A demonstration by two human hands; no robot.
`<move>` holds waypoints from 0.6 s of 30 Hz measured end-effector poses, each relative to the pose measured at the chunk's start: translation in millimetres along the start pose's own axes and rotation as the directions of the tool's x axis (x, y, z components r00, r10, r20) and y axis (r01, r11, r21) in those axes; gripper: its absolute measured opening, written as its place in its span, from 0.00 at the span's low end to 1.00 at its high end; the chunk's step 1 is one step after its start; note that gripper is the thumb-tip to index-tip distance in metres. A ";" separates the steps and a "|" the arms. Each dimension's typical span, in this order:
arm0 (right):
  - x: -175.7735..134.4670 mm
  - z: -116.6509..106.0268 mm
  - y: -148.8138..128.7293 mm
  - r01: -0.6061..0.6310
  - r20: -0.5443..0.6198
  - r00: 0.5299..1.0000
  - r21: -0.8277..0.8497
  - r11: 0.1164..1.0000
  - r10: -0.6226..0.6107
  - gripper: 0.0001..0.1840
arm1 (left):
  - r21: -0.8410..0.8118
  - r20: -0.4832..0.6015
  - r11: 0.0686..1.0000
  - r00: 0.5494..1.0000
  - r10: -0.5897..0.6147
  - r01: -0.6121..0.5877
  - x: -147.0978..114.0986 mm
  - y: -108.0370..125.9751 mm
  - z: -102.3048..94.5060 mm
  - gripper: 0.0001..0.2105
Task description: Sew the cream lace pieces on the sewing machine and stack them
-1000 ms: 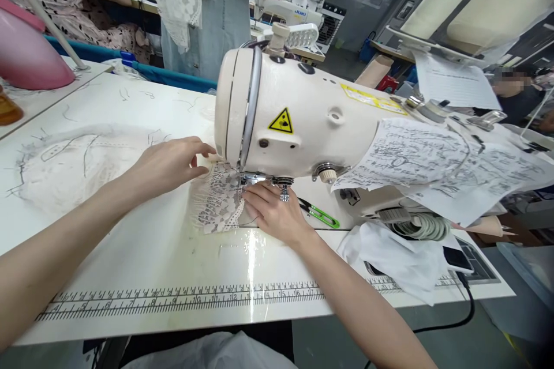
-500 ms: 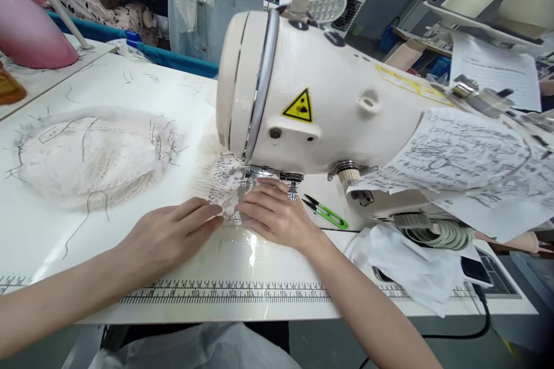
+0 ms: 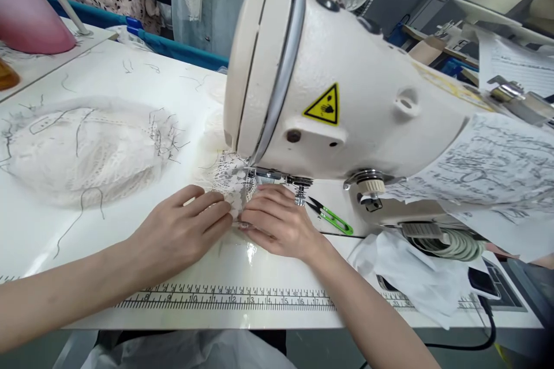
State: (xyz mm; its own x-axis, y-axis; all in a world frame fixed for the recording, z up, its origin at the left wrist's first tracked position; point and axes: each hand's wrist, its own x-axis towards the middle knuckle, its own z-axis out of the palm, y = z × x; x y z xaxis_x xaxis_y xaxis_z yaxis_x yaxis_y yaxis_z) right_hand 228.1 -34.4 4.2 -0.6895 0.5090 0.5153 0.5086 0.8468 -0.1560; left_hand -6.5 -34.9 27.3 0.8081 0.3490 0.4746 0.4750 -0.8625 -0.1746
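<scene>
White lace fabric [image 3: 229,179] lies under the needle area of a cream sewing machine [image 3: 367,92]. At its left front edge my left hand [image 3: 184,225] has its fingers bent and pressed together on the lace. Close by, my right hand [image 3: 277,222] holds the lace just in front of the presser foot, fingers closed and pressing down. My fingers cover the front edge of the fabric and part of the stitching spot. Green thread snips [image 3: 331,216] lie to the right of my right hand, untouched.
A heap of cream lace pieces [image 3: 86,155] with dark loose threads sits at the left. A printed ruler [image 3: 234,298] runs along the front edge. White cloth [image 3: 411,277] and a phone [image 3: 482,282] lie at the right. Scribbled paper [image 3: 497,167] hangs on the machine.
The view has shifted, so the machine looks larger and closer. My left hand has come nearer to my right hand, its fingers more bent over the lace.
</scene>
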 end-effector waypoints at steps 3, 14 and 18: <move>0.1 0.0 -0.1 0.021 0.004 1.000 -0.014 1.000 -0.021 0.07 | -0.044 0.018 0.999 1.000 0.009 -0.008 3.9 -1.0 5.2 0.12; -4.8 0.2 10.1 -0.147 0.053 0.987 -0.090 0.985 0.153 0.11 | -0.168 -0.011 0.983 0.997 -0.074 0.071 11.3 -7.9 27.3 0.11; -6.7 0.8 10.1 -0.133 0.043 0.989 -0.111 0.985 0.138 0.11 | -0.130 0.023 0.990 0.998 -0.060 0.063 8.3 -7.8 34.4 0.17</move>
State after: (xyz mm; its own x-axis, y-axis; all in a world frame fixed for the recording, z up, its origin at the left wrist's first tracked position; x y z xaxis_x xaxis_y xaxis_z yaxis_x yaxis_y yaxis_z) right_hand 237.4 -29.1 -1.5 -0.6340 0.6275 0.4520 0.6497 0.7492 -0.1289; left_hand 8.5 -12.7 2.9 0.7857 0.4088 0.4644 0.4756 -0.8792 -0.0307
